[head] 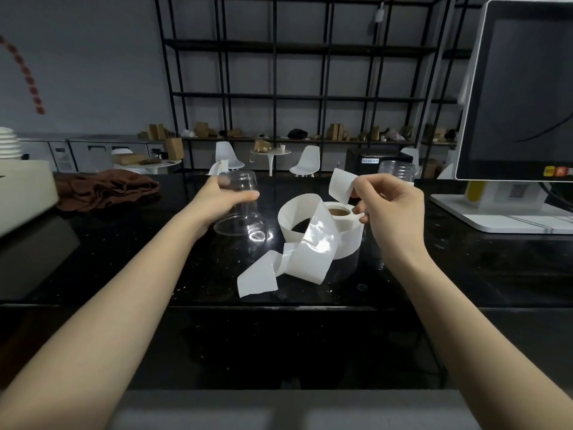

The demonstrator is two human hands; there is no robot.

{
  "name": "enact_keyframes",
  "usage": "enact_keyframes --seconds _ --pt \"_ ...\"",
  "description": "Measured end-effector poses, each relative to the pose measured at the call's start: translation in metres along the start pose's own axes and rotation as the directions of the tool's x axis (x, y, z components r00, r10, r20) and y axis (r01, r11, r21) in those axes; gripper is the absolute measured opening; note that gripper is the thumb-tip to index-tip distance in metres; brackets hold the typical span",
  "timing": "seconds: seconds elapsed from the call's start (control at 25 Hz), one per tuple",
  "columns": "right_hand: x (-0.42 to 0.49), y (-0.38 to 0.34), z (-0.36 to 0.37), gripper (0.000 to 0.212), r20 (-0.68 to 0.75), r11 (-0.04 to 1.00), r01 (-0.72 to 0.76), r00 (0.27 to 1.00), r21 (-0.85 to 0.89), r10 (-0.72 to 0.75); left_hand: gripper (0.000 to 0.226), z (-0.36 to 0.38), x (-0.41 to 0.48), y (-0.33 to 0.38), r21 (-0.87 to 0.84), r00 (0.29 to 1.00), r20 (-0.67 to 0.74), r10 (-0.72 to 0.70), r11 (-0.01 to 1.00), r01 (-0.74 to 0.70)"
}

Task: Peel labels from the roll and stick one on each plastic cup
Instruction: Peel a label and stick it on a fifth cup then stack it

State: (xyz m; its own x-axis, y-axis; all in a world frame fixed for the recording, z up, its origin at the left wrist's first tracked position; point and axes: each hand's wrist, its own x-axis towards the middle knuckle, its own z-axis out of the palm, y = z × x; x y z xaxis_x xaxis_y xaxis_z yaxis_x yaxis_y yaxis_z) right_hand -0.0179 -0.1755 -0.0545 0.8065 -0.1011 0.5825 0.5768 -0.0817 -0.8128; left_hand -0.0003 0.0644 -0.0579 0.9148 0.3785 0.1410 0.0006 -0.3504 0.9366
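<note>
My left hand (217, 198) grips a clear plastic cup (240, 209) turned upside down and tilted, its mouth facing me above the black counter. My right hand (392, 209) pinches a peeled white label (341, 184) by one edge, held up to the right of that cup and apart from it. The label roll (344, 231) lies flat on the counter between my hands. Its empty backing strip (307, 243) loops forward to a torn end near the counter's front. Behind my right hand stands a second clear cup (397, 170), partly hidden.
A white touchscreen terminal (524, 113) on its base fills the right side. A brown cloth (105, 189) lies at the back left, next to a cream box (24, 197) with stacked white lids (9, 144). The black counter (155, 268) ends in a front edge near me.
</note>
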Motion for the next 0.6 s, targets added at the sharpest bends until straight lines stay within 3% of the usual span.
enact_keyframes --seconds 0.08,0.16,0.24,0.32,0.44,0.6 --pt "0.001 -0.002 0.003 0.020 -0.025 0.998 0.060 0.998 0.005 -0.060 0.068 -0.001 -0.004 0.010 -0.151 0.998 -0.013 0.055 0.987 -0.057" --pt "0.003 -0.005 0.007 0.018 -0.056 0.984 0.175 0.983 -0.041 -0.177 0.061 0.000 -0.010 0.021 -0.392 0.993 -0.007 0.120 0.913 -0.113" --pt "0.004 -0.008 0.015 0.012 -0.077 0.944 0.313 0.944 -0.105 -0.322 0.043 0.004 -0.023 0.030 -0.513 0.984 0.011 0.179 0.845 -0.148" --pt "0.007 -0.008 0.022 0.011 -0.086 0.859 0.467 0.866 -0.210 -0.492 0.024 0.013 -0.034 0.031 -0.528 0.975 0.035 0.218 0.833 -0.167" --pt "0.011 -0.003 0.034 0.012 -0.040 0.622 0.670 0.667 -0.406 -0.744 0.029 0.025 -0.044 0.027 -0.473 0.969 0.056 0.243 0.861 -0.188" --pt "0.012 0.004 0.043 0.012 0.046 0.430 0.761 0.513 -0.486 -0.857 0.028 0.031 -0.047 0.024 -0.393 0.964 0.044 0.261 0.892 -0.224"
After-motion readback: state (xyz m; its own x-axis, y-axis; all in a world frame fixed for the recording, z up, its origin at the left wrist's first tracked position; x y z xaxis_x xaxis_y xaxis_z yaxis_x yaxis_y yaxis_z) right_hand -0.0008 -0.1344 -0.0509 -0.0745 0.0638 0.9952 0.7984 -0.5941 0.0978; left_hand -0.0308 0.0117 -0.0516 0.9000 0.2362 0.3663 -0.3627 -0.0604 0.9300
